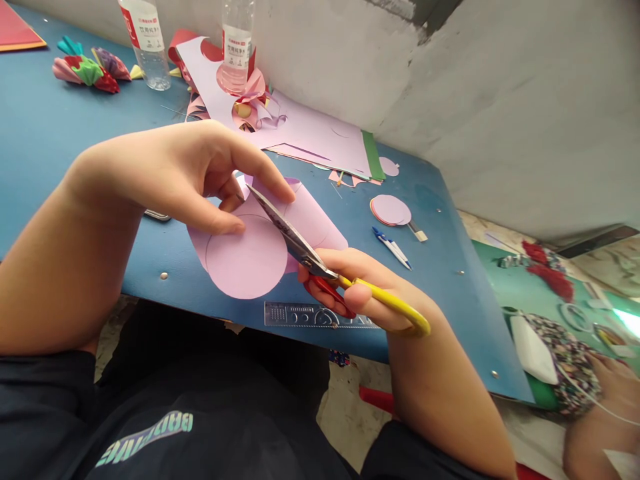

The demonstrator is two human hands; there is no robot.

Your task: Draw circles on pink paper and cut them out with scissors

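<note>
My left hand (185, 175) pinches a piece of pink paper (250, 257) with a pencilled circle on it, thumb and fingers closed on its upper edge. My right hand (367, 283) grips scissors (320, 267) with red and yellow handles. Their metal blades point up and left into the paper, cutting along the circle's edge. Both hands hover over the near edge of the blue table (440, 267).
A clear ruler (315, 315) lies at the table's near edge. A stack of pink paper discs (391, 210), a pen (393, 247), pink sheets (305, 133), two plastic bottles (145, 40) and folded paper flowers (87, 70) lie beyond. Another person's hand (613, 380) shows at right.
</note>
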